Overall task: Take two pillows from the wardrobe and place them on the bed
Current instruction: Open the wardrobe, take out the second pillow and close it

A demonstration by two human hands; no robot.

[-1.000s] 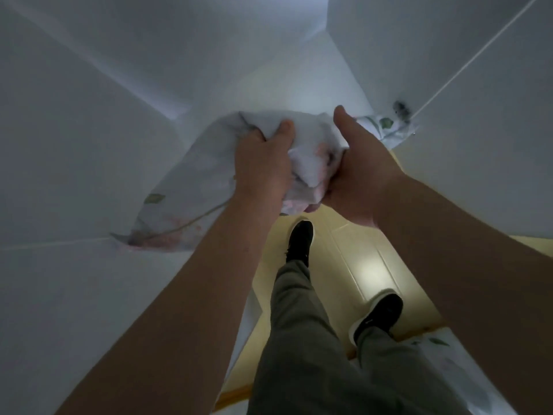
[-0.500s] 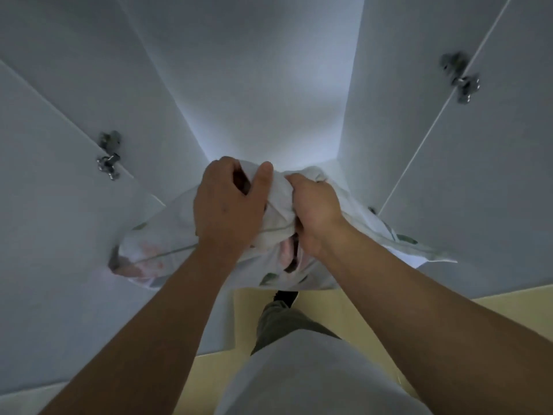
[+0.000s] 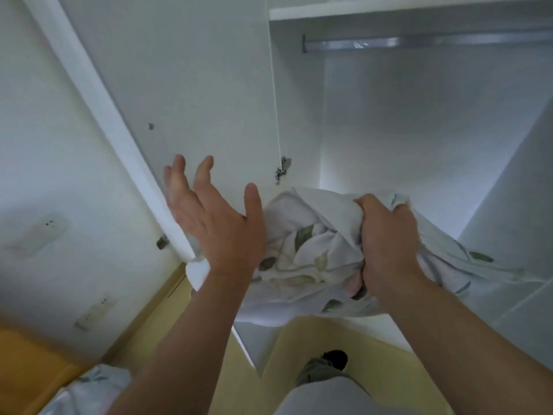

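A white pillow (image 3: 302,259) with a green leaf print hangs bunched at the mouth of the open white wardrobe (image 3: 419,130). My right hand (image 3: 386,235) is clenched on a fistful of its cover near the top. My left hand (image 3: 215,217) is just left of the pillow, palm facing it and fingers spread, holding nothing. The pillow's right end trails off toward the wardrobe's right side. At the bottom left corner, a patch of the same leaf-print fabric (image 3: 89,387) lies on what looks like the bed.
The wardrobe's left door (image 3: 191,94) stands open behind my left hand, with a metal hinge (image 3: 281,172) on it. A hanging rail (image 3: 419,43) runs across the top inside. White wall with sockets (image 3: 92,316) at left; pale yellow floor and my shoe (image 3: 335,359) below.
My left hand has let go of the pillow and opened beside it. My right hand keeps its grip. The view has swung left and lifted, showing the wardrobe interior and wall.
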